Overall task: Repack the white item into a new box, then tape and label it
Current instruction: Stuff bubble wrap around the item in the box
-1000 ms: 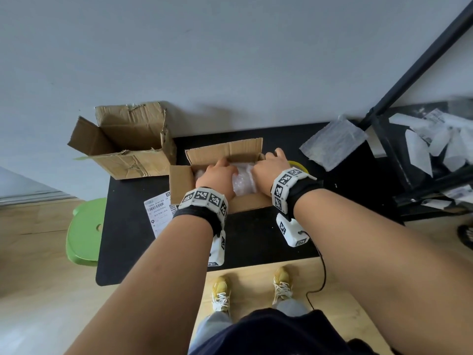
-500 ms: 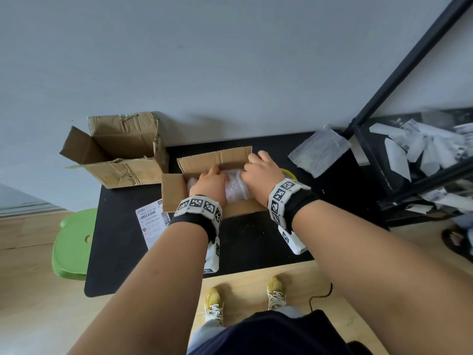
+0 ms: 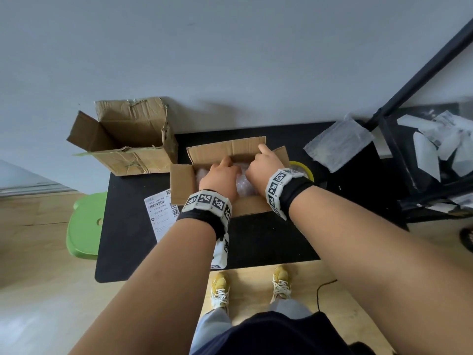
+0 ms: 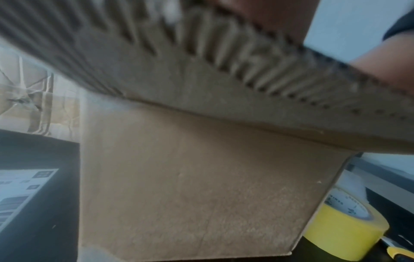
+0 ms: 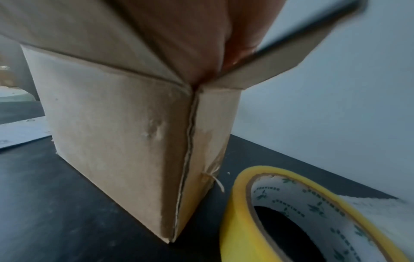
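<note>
The new cardboard box [image 3: 182, 185] [image 4: 197, 186] [image 5: 116, 133] stands with its flaps up in the middle of the black table [image 3: 256, 242]. Inside lies the white item in bubble wrap [image 3: 244, 187], mostly covered by my hands. My left hand [image 3: 220, 175] rests on the wrapped item inside the box, fingers pointing away from me. My right hand [image 3: 263, 163] reaches over the box's right side, and its fingertips [image 3: 263, 148] touch the far flap's right corner. A yellow tape roll [image 3: 303, 168] [image 4: 345, 230] [image 5: 291, 212] lies just right of the box. The printed label [image 3: 161, 213] [image 4: 20, 191] lies flat to the left.
The old torn box [image 3: 128, 139] stands open at the table's back left corner. A bubble wrap sheet [image 3: 337, 142] lies at the back right beside a black rack [image 3: 399, 155] holding white packets. A green stool [image 3: 84, 226] stands left of the table. A yellow-handled tool [image 4: 401, 253] lies by the tape.
My right hand has slid from the wrapped item forward to the far flap. My left hand stays pressed on the item in the box.
</note>
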A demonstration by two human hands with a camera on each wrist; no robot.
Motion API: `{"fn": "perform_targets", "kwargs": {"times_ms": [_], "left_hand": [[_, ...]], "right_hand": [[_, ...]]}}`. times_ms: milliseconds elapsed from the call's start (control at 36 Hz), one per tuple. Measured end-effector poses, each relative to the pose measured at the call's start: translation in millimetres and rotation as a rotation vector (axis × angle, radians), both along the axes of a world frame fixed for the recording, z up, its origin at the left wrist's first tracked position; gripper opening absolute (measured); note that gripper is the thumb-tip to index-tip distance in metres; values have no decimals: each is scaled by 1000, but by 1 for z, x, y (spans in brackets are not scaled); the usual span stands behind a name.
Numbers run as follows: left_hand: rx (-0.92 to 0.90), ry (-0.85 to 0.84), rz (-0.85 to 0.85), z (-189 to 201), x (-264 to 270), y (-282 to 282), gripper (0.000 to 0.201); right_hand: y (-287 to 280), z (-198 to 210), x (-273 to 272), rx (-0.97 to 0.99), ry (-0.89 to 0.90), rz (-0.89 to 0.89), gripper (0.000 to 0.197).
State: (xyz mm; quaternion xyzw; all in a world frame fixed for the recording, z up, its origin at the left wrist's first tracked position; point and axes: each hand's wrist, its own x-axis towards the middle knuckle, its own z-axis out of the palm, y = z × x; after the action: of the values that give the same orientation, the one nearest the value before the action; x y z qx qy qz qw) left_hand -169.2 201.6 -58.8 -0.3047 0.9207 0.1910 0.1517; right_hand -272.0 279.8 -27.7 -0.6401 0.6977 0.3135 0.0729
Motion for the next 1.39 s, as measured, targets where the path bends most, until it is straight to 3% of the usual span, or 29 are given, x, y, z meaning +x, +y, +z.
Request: {"fn": "perform_targets", "kwargs": {"times_ms": [278, 389, 667, 778, 944, 1056, 1194, 1389], "left_hand": [[-5, 17, 17, -3, -1, 0, 46], [-14, 10, 14, -1, 0, 3, 43], [-99, -112, 2, 24, -6, 16, 43], [-176, -24, 46, 43, -17, 24, 37], [-235, 326, 71, 62, -56, 38, 35], [-219, 412, 14, 65, -90, 49, 38], [-219, 396, -44, 60, -133, 68, 39], [-207, 240, -80, 37, -175, 85, 41]], "right_hand": [[1, -3, -4, -24, -38, 31, 38], [10, -7, -4, -105, -62, -21, 27], [41, -1, -19, -525, -163, -166, 18], [58, 9, -40, -681, -231, -343, 17], [97, 3, -83, -630, -262, -618, 30], [118, -6, -113, -543, -277, -827, 34], [140, -22, -144, -417, -236, -890, 32], [157, -58, -177, -322, -338, -890, 29]]}}
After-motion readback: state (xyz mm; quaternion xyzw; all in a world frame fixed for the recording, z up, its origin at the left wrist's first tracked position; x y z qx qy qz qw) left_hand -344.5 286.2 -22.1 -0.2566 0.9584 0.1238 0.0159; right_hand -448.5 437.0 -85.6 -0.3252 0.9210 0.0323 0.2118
